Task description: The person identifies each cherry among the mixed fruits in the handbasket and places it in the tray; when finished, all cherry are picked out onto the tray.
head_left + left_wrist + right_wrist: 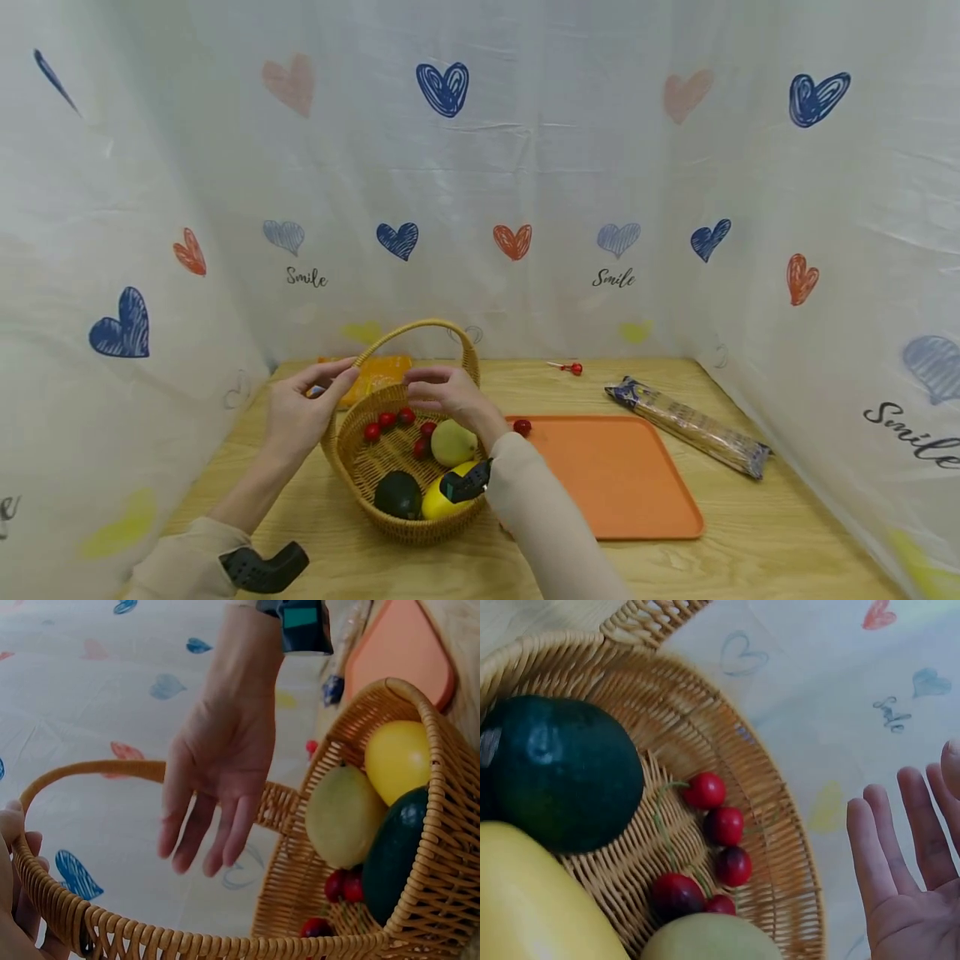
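A wicker basket (408,532) stands on the table with its arched handle (420,323) up. My left hand (300,417) grips the left part of the handle, its fingers (28,889) curled around it in the left wrist view. Over the basket, my right hand (459,398) hovers with relaxed, spread fingers and holds nothing. Inside lie a dark green avocado-like fruit (562,772), a yellow lemon-like fruit (397,761), a pale yellow-green pear-like fruit (452,443) and several red cherries (724,825) with thin green stems.
Right of the basket lies an orange tray (607,475), with a dark red cherry (522,427) at its far left corner. A long clear packet (690,425) rests farther right. Behind are an orange packet (382,372) and a small red-handled item (574,368). Printed curtains surround the table.
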Action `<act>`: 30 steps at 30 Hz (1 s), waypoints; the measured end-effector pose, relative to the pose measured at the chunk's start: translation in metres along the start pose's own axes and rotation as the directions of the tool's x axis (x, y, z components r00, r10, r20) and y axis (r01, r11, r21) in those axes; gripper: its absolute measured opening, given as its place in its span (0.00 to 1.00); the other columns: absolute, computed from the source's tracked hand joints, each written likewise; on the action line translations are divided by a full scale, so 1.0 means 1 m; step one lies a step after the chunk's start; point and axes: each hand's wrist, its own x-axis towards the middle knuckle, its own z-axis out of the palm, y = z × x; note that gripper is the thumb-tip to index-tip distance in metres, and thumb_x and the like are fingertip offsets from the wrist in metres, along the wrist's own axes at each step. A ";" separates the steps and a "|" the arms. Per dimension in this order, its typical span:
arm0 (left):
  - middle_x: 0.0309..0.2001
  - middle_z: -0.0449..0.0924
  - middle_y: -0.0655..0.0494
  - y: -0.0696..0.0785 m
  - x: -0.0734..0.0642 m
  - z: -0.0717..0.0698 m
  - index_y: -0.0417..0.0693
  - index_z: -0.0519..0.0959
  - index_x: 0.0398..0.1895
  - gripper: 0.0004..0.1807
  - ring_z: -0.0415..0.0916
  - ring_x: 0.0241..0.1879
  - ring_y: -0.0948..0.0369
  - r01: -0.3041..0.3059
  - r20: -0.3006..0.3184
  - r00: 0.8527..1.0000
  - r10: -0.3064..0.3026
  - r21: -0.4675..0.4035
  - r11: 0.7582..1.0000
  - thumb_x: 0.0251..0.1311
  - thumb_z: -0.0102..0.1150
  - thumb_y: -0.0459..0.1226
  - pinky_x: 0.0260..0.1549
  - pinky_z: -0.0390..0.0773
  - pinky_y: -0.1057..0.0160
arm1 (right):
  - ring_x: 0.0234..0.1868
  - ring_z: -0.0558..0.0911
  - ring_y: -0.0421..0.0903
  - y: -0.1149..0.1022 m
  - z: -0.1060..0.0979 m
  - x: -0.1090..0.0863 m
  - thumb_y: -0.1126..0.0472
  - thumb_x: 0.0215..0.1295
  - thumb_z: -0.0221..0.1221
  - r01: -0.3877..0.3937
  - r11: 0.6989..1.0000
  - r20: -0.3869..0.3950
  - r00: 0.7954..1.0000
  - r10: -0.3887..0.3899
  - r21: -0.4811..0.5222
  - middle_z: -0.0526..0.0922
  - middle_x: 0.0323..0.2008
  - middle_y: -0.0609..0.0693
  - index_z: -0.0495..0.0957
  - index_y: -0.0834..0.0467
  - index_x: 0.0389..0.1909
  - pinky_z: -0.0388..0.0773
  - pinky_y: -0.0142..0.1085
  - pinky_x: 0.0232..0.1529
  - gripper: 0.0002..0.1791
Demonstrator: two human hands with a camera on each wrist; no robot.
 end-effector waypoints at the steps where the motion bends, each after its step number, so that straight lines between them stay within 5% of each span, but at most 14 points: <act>1: 0.24 0.79 0.64 -0.003 0.002 0.002 0.36 0.83 0.44 0.13 0.70 0.20 0.67 0.003 0.003 1.000 -0.003 -0.009 1.000 0.60 0.63 0.36 0.11 0.66 0.70 | 0.53 0.77 0.55 0.001 0.001 0.001 0.68 0.66 0.56 0.001 1.000 -0.010 1.000 -0.001 -0.003 0.73 0.56 0.64 0.72 0.69 0.58 0.72 0.47 0.54 0.20; 11: 0.26 0.81 0.63 -0.025 0.005 -0.001 0.41 0.85 0.42 0.13 0.67 0.17 0.65 0.022 -0.044 0.999 -0.023 -0.020 1.000 0.57 0.65 0.39 0.08 0.62 0.69 | 0.55 0.75 0.60 0.014 0.007 0.021 0.67 0.65 0.58 -0.016 1.000 -0.155 0.988 0.018 0.013 0.76 0.53 0.62 0.76 0.66 0.54 0.72 0.47 0.53 0.17; 22: 0.25 0.80 0.63 -0.026 0.008 0.007 0.38 0.84 0.44 0.13 0.75 0.21 0.65 0.051 -0.010 0.999 -0.052 -0.056 0.997 0.58 0.65 0.36 0.11 0.66 0.70 | 0.50 0.79 0.57 0.017 0.007 0.029 0.64 0.62 0.62 -0.059 0.987 -0.294 0.956 0.012 -0.151 0.81 0.46 0.53 0.80 0.62 0.50 0.74 0.47 0.50 0.15; 30: 0.24 0.80 0.62 -0.026 0.006 0.003 0.39 0.84 0.43 0.13 0.70 0.18 0.67 0.068 -0.013 0.998 -0.069 -0.059 0.996 0.58 0.65 0.37 0.11 0.64 0.70 | 0.39 0.82 0.48 0.032 0.006 0.036 0.64 0.60 0.64 -0.119 0.940 -0.386 0.922 -0.015 -0.321 0.82 0.41 0.51 0.83 0.61 0.46 0.78 0.44 0.43 0.13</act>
